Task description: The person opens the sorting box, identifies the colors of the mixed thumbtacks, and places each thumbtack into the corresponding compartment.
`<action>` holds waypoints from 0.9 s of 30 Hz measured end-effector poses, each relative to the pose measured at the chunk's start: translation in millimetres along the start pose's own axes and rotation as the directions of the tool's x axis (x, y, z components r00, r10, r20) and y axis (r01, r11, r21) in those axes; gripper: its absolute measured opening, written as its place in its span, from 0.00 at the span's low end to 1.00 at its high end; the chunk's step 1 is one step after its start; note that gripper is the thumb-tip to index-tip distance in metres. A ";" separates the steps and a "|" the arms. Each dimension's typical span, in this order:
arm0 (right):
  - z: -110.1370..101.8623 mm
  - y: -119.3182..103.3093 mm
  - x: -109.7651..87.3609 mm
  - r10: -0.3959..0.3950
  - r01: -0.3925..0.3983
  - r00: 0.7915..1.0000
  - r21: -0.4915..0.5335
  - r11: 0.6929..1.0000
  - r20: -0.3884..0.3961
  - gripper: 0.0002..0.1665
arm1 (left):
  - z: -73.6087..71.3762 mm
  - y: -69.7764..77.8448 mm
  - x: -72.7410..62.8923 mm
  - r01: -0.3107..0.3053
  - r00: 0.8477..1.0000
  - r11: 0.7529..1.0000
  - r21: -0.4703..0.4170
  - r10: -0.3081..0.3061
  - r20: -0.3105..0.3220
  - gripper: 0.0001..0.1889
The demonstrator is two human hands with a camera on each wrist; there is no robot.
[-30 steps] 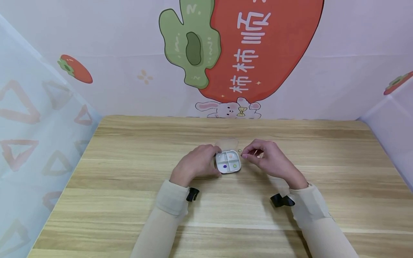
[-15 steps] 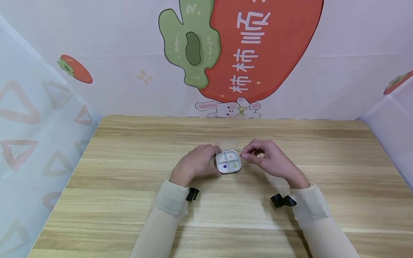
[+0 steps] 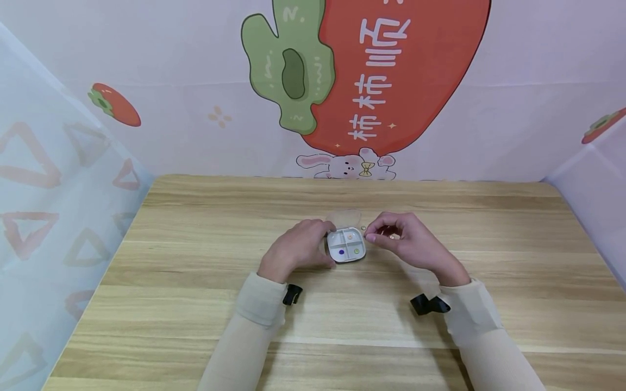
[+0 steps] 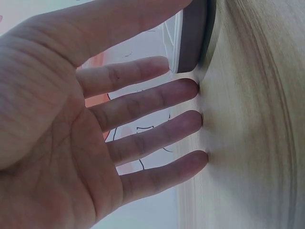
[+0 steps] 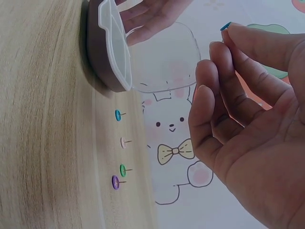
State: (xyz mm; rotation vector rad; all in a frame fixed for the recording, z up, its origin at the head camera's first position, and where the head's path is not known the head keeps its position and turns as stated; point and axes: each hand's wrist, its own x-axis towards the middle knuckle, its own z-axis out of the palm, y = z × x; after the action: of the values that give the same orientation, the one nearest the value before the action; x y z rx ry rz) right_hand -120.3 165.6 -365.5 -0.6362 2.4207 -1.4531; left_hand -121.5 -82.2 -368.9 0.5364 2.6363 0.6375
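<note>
A small pill box [image 3: 336, 239] with four-way dividers, white inside and dark outside, stands open on the table. Its clear lid [image 5: 167, 57] is folded back. Tiny round tacks, violet [image 3: 341, 252], orange [image 3: 349, 237] and yellow-green [image 3: 357, 251], lie in separate compartments; the back left one looks bare. My left hand [image 3: 299, 250] holds the box from its left side between thumb and index finger, the other fingertips on the table. Just right of the box, my right hand [image 3: 408, 239] pinches a blue thumbtack [image 5: 226, 26] between thumb and forefinger.
Right of the box several thumbtacks rest on the table in a row: blue [image 5: 118, 115], pink [image 5: 123, 142], green [image 5: 123, 170] and purple [image 5: 115, 182]. Behind the wooden table [image 3: 220, 326] hangs a printed cloth [image 3: 186, 49] with a rabbit and a persimmon.
Almost nothing moves. Both hands keep their places at the box, with only a very slight shift of the right wrist.
</note>
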 end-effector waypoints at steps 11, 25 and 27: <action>2.1 1.5 0.5 -0.025 0.025 1.000 0.008 1.000 -0.003 0.04 | 1.1 -0.1 0.4 0.003 1.000 1.000 0.011 -0.003 -0.005 0.36; 18.9 -2.1 1.6 -0.137 0.122 0.986 -0.154 0.981 -0.095 0.06 | 0.1 0.2 -1.7 -0.019 1.000 1.000 -0.006 0.019 0.005 0.36; 22.1 -3.4 2.0 -0.137 0.115 0.985 -0.191 0.975 -0.106 0.06 | 0.0 0.2 -1.6 -0.025 1.000 1.000 -0.005 0.025 0.004 0.35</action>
State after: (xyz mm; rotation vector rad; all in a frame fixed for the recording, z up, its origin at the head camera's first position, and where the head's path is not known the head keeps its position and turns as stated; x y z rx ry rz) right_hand -111.9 146.1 -372.9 -0.7782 2.6745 -1.3593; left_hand -120.1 -82.8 -368.5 0.5698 2.6277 0.6499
